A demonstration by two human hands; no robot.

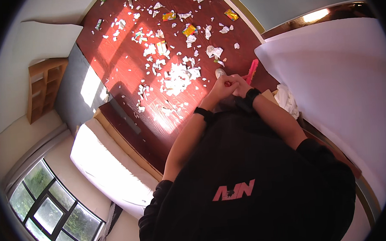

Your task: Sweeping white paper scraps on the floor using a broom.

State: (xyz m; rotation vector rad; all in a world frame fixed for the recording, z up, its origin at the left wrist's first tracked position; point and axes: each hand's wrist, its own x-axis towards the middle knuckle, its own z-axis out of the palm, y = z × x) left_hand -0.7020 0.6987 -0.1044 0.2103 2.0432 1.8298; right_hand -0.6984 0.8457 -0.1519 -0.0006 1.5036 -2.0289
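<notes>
In front of my body, my left hand (221, 88) and my right hand (241, 86) are closed together, side by side. They appear to wrap round the handle of a pink broom (252, 72), whose head shows just beyond my right hand. Most of the handle is hidden by my fingers. Past my hands, a heap of torn white paper (179, 78) lies on the red-brown floor (123, 71). A crumpled paper piece (214, 52) is close to my white shoe (219, 72).
Paper scraps and several wrappers, including an orange-yellow packet (189, 30), are strewn across the far floor. A white-covered bed (109, 163) stands left, a pale sheeted surface (331, 63) right. A crumpled white bag (286, 100) sits by my right forearm. A wooden shelf (45, 87) is far left.
</notes>
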